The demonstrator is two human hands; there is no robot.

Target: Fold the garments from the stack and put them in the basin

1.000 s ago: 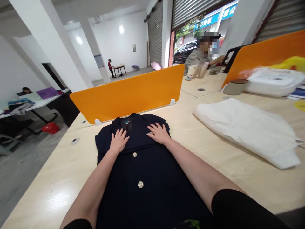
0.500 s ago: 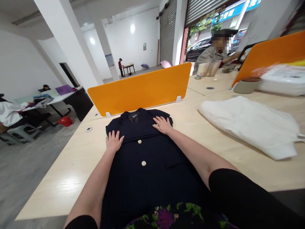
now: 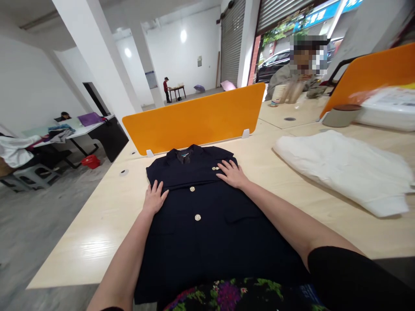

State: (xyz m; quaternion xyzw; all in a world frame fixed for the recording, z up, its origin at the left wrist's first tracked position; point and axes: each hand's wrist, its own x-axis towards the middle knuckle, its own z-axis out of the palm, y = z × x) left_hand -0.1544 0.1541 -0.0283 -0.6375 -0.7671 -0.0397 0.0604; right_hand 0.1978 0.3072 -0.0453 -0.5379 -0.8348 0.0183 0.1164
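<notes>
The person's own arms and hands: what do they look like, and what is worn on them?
Both forearms are bare from the hands to above the elbow. The right arm ends in a short black sleeve of plain cloth at the bottom right edge. The left hand and the right hand wear no gloves and no watch. Whether a ring is worn cannot be told.

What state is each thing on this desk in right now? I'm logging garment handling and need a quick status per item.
Navy jacket: laid flat on the desk, front up, buttoned shut.
Left hand: open, palm flat on the jacket's left edge.
Right hand: open, palm flat near the jacket's right shoulder.
White garment: folded, lying apart to the right, untouched.
Orange divider: upright behind the collar.
Desk: bears both garments.
</notes>
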